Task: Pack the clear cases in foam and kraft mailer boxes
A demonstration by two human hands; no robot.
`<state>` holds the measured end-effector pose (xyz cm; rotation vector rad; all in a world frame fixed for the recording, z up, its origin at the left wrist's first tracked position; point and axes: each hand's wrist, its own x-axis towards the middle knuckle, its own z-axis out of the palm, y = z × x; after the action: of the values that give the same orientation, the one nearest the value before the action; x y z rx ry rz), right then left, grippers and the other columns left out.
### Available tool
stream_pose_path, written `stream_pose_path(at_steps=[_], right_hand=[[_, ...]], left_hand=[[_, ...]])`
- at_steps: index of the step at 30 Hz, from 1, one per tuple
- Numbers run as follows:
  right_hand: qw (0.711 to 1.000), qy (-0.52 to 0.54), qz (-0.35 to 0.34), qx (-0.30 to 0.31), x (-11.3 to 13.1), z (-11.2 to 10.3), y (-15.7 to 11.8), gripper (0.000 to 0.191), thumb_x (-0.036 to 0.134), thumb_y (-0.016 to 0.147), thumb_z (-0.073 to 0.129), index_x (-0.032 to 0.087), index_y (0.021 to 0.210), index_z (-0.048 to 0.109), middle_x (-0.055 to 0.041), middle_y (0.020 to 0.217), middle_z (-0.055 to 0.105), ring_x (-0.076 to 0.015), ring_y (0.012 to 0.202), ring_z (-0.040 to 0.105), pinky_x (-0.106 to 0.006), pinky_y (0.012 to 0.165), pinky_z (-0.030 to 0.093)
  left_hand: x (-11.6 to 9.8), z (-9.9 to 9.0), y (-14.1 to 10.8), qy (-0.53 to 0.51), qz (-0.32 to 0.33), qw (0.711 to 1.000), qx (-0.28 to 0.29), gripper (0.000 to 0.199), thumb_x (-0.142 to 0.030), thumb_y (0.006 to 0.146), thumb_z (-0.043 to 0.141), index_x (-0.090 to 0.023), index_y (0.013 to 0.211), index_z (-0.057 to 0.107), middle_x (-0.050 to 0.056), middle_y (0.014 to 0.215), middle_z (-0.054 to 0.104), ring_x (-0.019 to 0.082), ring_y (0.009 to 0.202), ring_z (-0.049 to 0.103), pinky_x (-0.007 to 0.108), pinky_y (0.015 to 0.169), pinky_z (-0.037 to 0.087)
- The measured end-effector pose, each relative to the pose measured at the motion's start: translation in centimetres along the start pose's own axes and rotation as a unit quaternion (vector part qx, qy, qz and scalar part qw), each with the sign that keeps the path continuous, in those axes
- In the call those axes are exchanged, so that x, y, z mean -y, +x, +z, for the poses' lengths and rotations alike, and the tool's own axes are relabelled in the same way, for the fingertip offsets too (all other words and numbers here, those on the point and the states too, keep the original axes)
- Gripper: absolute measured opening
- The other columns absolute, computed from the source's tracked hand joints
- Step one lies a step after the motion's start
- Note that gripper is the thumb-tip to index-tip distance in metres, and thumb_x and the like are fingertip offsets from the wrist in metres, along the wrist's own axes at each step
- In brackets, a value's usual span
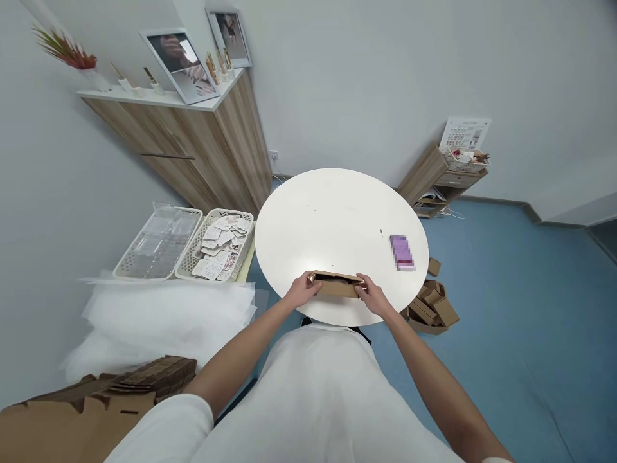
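Note:
A small brown cardboard box (339, 289) is held at the near edge of the round white table (332, 218). Its upper side gapes along a dark slot, and what lies inside is too dark to make out. My left hand (303, 289) grips the box's left end, thumb along the front. At the right end my right hand (373, 296) grips it the same way. A purple pack (402, 252), partly blurred by pixels, lies on the table to the right of the box.
Left of the table stand a white basket of printed cards (222, 247) and a basket of clear plastic cases (161, 244). White foam sheets (164, 321) and flat cardboard blanks (96, 405) are nearer me. Folded boxes (434, 305) sit on the right floor. A wooden cabinet (226, 141) stands behind.

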<state>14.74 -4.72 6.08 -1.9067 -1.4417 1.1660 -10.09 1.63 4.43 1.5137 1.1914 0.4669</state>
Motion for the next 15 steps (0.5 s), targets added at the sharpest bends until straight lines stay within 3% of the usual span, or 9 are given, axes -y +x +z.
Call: stream_pose_path(at_steps=[5, 8, 15], right_hand=[[1.000, -0.005, 0.012, -0.015, 0.1, -0.4, 2.1, 0.041, 0.039, 0.077, 0.046, 0.026, 0.116, 0.046, -0.0035, 0.093, 0.062, -0.0119, 0.061, 0.055, -0.029, 0.060, 0.046], [1.000, -0.013, 0.009, -0.019, 0.4, -0.5, 2.9, 0.041, 0.043, 0.077, 0.046, 0.026, 0.113, 0.048, -0.0030, 0.095, 0.062, -0.0127, 0.063, 0.056, -0.030, 0.061, 0.045], [0.984, -0.127, 0.026, -0.120, 2.3, 0.1, 3.4, 0.043, 0.055, 0.073, 0.048, 0.024, 0.101, 0.055, -0.0042, 0.085, 0.064, -0.0195, 0.073, 0.058, -0.030, 0.060, 0.040]], left_hand=[[-0.2, -0.1, 1.5, -0.008, -0.027, 1.000, -0.009, 0.060, -0.049, 0.075, 0.051, -0.021, 0.126, 0.034, -0.005, 0.065, 0.049, 0.013, 0.052, 0.058, 0.028, 0.064, 0.044], [-0.6, -0.5, 2.1, 0.041, -0.013, 0.999, -0.025, 0.060, -0.047, 0.075, 0.051, -0.021, 0.127, 0.035, -0.004, 0.064, 0.051, 0.014, 0.058, 0.057, 0.028, 0.064, 0.043], [-1.4, -0.5, 2.5, 0.193, 0.048, 0.971, -0.133, 0.055, -0.043, 0.070, 0.058, -0.019, 0.118, 0.044, 0.008, 0.101, 0.050, 0.021, 0.090, 0.052, 0.031, 0.071, 0.043]])
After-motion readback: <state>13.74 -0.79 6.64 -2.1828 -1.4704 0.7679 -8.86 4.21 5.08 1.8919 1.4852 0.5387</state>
